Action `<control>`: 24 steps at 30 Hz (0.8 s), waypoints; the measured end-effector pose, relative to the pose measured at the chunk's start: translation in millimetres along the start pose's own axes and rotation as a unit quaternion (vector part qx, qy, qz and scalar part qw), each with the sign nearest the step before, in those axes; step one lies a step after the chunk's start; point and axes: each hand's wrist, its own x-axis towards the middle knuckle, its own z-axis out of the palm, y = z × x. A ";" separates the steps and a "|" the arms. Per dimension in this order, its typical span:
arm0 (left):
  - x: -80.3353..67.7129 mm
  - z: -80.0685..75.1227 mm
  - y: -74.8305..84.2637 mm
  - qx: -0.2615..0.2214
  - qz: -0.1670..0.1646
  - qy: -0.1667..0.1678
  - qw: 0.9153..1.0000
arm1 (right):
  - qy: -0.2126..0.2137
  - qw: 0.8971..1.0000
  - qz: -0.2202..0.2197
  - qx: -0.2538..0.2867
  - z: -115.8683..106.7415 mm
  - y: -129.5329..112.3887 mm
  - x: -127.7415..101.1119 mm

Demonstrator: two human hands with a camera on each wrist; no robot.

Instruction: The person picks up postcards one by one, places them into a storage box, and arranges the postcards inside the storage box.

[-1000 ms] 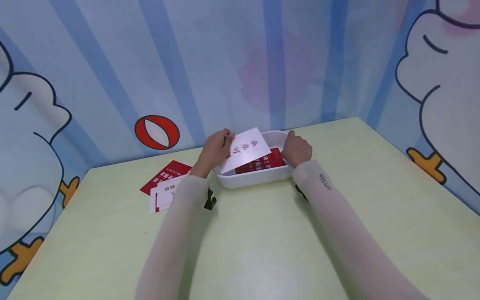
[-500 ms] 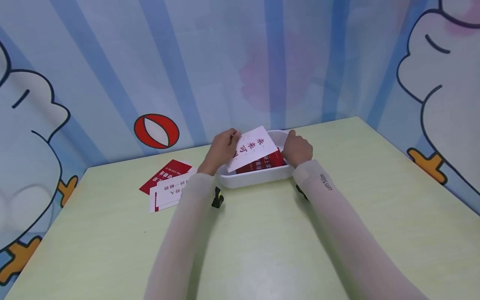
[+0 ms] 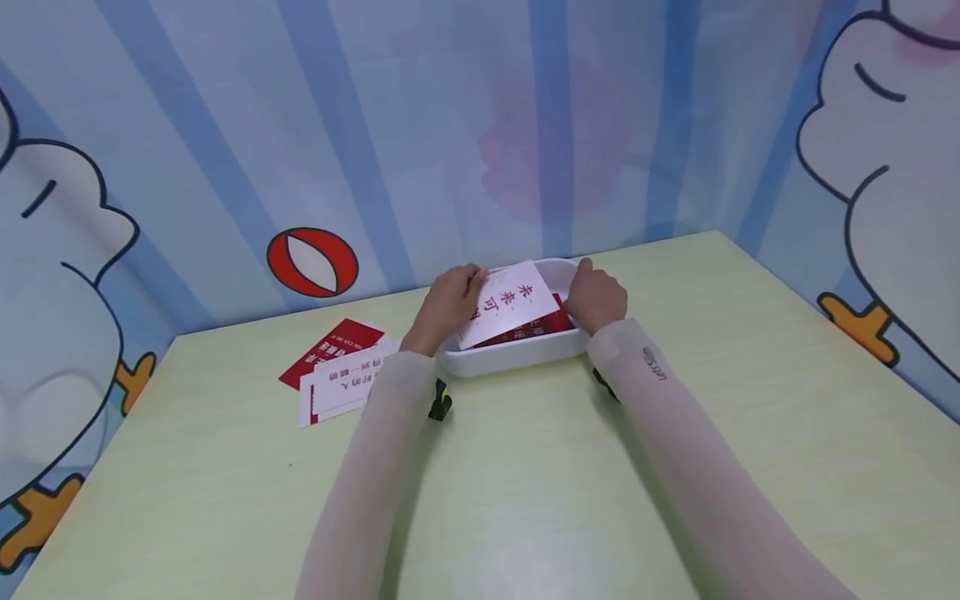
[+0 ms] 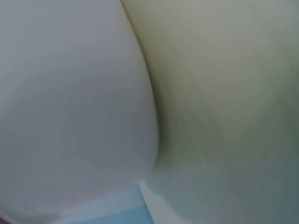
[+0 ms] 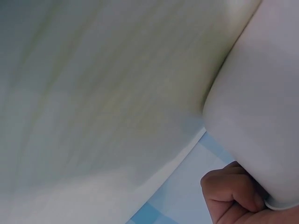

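Observation:
In the head view, my left hand (image 3: 448, 307) pinches the edge of a white card (image 3: 513, 304) with red characters. That card lies slanted over the white plastic tray (image 3: 517, 357), its lower edge down at the opening. Beneath it, a red card (image 3: 543, 323) with white print shows inside the tray. At the tray's right end my right hand (image 3: 596, 298) grips the rim; its curled fingers (image 5: 231, 189) show against the tray wall in the right wrist view. Only the tray's outer wall (image 4: 84, 116) and the tabletop fill the left wrist view, with the left hand out of frame.
Left of the tray, a red card (image 3: 341, 340) and overlapping white cards (image 3: 341, 385) lie on the pale table (image 3: 517, 500). A blue striped backdrop (image 3: 450, 125) with cartoon figures rises right behind the table's back edge.
My left hand has moved right with the white card, which now lies further over the tray and lower. The right hand has stayed on the rim.

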 end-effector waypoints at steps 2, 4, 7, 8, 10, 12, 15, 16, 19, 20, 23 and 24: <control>-1.8 0.2 0.0 0.005 -0.004 0.000 1.000 | -0.001 1.000 0.001 -0.002 2.1 0.2 1.4; -3.2 -0.1 -0.1 0.013 -0.004 -0.005 1.000 | 0.000 1.000 0.003 -0.004 3.3 0.2 2.1; -4.1 -0.3 -0.4 0.012 0.005 -0.016 1.000 | 0.005 1.000 0.005 -0.006 4.1 0.6 3.1; -4.1 -0.1 -0.4 0.009 0.008 -0.020 1.000 | 0.006 1.000 0.005 -0.006 3.4 0.8 2.7; -3.7 -0.1 -0.7 -0.001 0.015 -0.027 1.000 | 0.007 1.000 0.007 -0.006 2.5 0.6 2.5; -3.5 -0.3 -0.7 -0.008 0.014 -0.032 0.999 | 0.006 1.000 0.006 -0.005 1.4 -0.1 2.1; -3.8 0.1 -0.5 -0.006 0.015 -0.038 0.999 | 0.005 1.000 0.005 -0.008 1.6 0.1 2.1; -4.1 0.1 -0.3 -0.003 0.015 -0.041 0.999 | 0.005 1.000 0.004 -0.009 1.8 0.1 2.3; -5.0 -0.2 0.4 0.008 0.027 -0.052 0.998 | 0.004 1.000 0.003 -0.014 2.7 0.5 3.4; -5.5 -0.5 0.5 0.012 0.032 -0.059 0.998 | 0.005 1.000 0.003 -0.013 2.8 0.7 3.8; -6.1 0.1 0.3 0.024 0.053 -0.087 0.995 | 0.006 1.000 0.001 -0.010 2.9 1.6 4.3; -6.5 0.3 0.3 0.027 0.058 -0.097 0.993 | 0.006 1.000 0.000 -0.009 2.9 2.1 4.2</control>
